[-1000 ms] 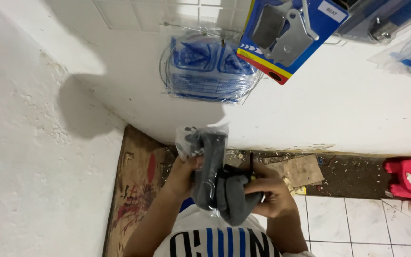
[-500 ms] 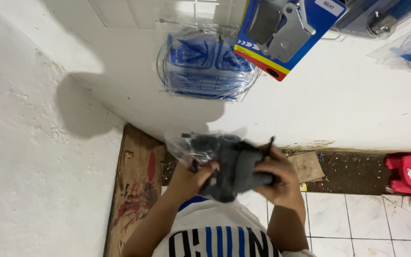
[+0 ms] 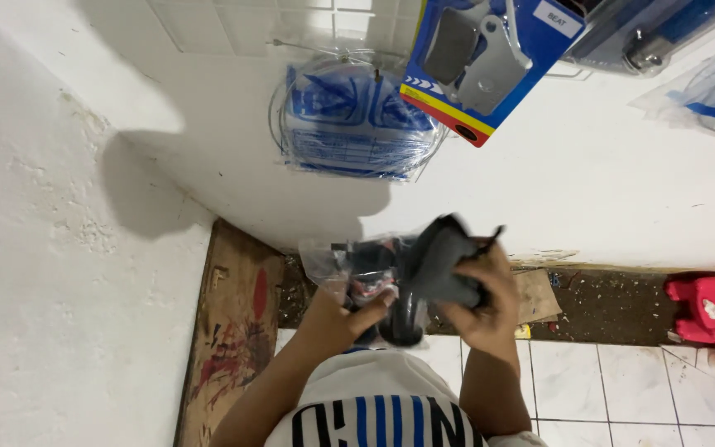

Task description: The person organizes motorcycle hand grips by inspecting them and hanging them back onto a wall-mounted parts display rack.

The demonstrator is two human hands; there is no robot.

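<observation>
Nearest to me is my own white shirt with dark and blue stripes (image 3: 374, 414), and both forearms rise from it toward the wall. My left hand (image 3: 343, 314) is closed on a clear plastic bag (image 3: 349, 265) with a dark part inside, thumb lying across its front. My right hand (image 3: 486, 290) is wrapped tight around a dark grey rubber piece (image 3: 440, 257) that bulges out above my fingers; the two hands sit just beside each other, the bag and the rubber piece touching between them. Under them the white tiled floor (image 3: 622, 381) runs to the right, and a worn brown board (image 3: 233, 331) with red marks leans along the left wall. Farther right, near the floor edge, sits a red plastic object (image 3: 709, 308), with a strip of dirt and a scrap of cardboard (image 3: 535, 294) between it and my hands. Farthest off on the white wall hang a coiled cable in a clear blue-printed packet (image 3: 357, 116) and a blue carded pack of grey brake pads (image 3: 490, 58).
</observation>
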